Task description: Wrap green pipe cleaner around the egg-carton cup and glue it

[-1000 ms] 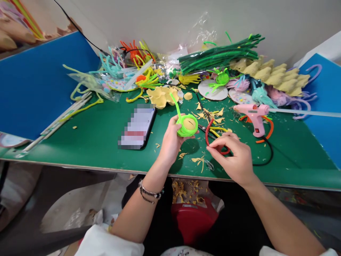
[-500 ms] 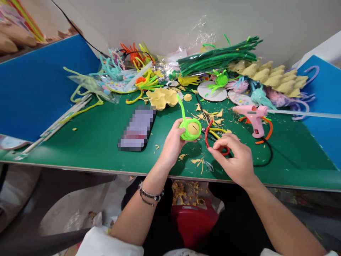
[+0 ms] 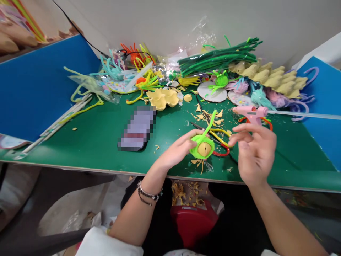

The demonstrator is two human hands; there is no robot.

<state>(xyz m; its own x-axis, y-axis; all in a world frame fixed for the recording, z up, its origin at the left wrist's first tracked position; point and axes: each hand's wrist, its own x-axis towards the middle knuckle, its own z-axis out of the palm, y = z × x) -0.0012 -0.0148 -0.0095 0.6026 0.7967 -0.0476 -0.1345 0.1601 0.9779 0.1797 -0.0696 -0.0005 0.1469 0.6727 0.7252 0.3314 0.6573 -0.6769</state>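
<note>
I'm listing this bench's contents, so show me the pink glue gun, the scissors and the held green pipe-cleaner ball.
Pink glue gun [image 3: 254, 114]: head view, on its body.
Scissors [image 3: 221, 155]: head view, on the red handle.
Green pipe-cleaner ball [image 3: 203, 148]: head view, on its yellowish eye-like oval.

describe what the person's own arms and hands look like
Both the left hand and right hand are gloveless. Dark and silvery bracelets, seemingly beaded, circle the left arm; the right arm shows none. White sleeves leave both forearms bare.
</note>
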